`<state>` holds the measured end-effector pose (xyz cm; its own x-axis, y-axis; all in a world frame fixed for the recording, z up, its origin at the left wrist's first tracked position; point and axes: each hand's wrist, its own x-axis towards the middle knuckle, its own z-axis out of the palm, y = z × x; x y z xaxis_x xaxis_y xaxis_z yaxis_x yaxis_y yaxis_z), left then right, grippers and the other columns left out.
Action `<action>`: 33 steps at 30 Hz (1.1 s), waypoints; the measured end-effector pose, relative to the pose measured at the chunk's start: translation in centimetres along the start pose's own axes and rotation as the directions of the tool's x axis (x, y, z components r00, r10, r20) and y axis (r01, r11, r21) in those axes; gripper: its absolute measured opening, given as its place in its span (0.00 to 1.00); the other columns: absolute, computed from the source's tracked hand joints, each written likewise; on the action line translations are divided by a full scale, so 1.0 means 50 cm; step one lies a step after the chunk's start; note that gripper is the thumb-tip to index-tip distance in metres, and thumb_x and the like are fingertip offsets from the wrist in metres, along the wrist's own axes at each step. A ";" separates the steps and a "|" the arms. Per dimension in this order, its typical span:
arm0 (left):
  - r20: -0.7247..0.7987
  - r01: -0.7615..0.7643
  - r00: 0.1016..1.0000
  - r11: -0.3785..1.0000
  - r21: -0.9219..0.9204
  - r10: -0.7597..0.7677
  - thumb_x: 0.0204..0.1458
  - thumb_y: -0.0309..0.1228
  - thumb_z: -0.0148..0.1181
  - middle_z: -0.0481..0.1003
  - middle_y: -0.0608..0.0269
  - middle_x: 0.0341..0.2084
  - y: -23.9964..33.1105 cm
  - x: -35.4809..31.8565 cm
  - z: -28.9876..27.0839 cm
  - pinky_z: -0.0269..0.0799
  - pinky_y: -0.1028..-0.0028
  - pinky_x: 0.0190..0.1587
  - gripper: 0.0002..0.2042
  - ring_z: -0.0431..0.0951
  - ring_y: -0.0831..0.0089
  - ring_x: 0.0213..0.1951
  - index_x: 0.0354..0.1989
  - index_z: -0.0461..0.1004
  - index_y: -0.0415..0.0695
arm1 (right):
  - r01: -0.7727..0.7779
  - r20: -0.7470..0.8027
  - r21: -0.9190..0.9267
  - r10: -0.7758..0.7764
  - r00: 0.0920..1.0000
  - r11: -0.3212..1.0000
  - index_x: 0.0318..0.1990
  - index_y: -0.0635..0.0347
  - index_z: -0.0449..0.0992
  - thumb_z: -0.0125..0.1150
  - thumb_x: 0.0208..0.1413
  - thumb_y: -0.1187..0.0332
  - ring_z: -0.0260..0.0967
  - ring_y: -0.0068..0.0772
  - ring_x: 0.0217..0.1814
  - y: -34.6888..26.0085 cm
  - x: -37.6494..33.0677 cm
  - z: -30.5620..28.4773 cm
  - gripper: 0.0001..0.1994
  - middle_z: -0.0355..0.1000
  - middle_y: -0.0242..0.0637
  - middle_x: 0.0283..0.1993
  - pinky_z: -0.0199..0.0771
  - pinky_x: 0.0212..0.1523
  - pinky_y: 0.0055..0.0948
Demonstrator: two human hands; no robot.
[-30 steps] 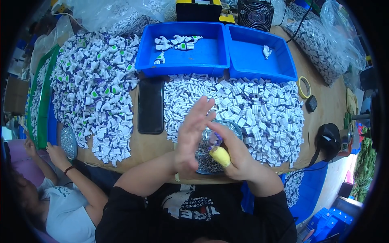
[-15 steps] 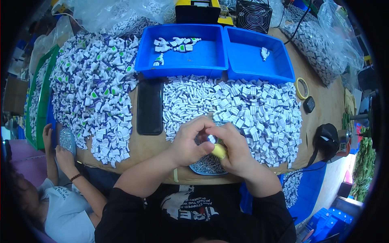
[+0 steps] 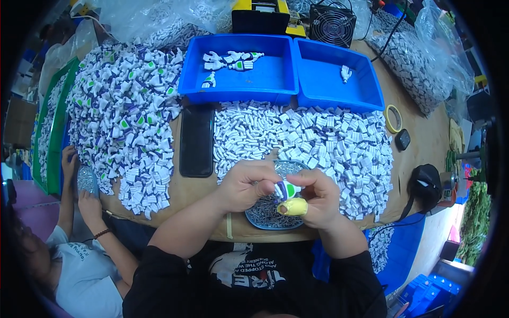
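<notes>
Between my two hands is a small white, purple and green plastic toy part (image 3: 287, 190). My left hand (image 3: 245, 186) pinches its left side with thumb and forefinger. On the other side my right hand (image 3: 322, 200) grips it, and a yellow wrap (image 3: 293, 206) covers one of that hand's fingers, leaving the tip bare. Below both hands lies a shallow blue tray (image 3: 275, 228) of thin metal pins, partly hidden by them. Beyond it spread heaps of small curved white pieces (image 3: 241, 135) and ribbed white-and-purple pieces (image 3: 350, 153).
A black phone (image 3: 196, 143) lies left of centre, beside a large pile of white, purple and green parts (image 3: 124, 106). Two blue bins (image 3: 238, 96) at the back hold a few joined pieces. Yellow tape (image 3: 393, 118) sits right. A co-worker's hand (image 3: 91, 209) is at the left.
My hands have come slightly nearer to me, and my right hand has turned. The toy part, mostly hidden before, now shows its green and purple side. The co-worker's hand has shifted slightly.
</notes>
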<state>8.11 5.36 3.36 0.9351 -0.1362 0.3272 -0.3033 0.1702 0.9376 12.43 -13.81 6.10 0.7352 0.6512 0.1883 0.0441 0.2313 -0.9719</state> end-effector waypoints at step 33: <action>0.163 0.339 0.932 0.937 -0.084 -0.323 0.54 0.60 0.43 0.74 0.67 0.23 0.008 -0.002 0.013 0.64 0.80 0.28 0.32 0.70 0.82 0.26 0.32 0.75 0.36 | 0.199 0.178 -0.238 -0.159 0.971 0.951 0.48 0.63 0.69 0.78 0.36 0.61 0.60 0.22 0.29 0.014 0.012 0.002 0.31 0.65 0.31 0.30 0.58 0.31 0.23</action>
<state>7.77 4.81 3.80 0.9398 -0.3410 0.0214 0.0485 0.1952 0.9796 12.83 -13.19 5.54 0.5867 0.7241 0.3626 0.3494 0.1776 -0.9200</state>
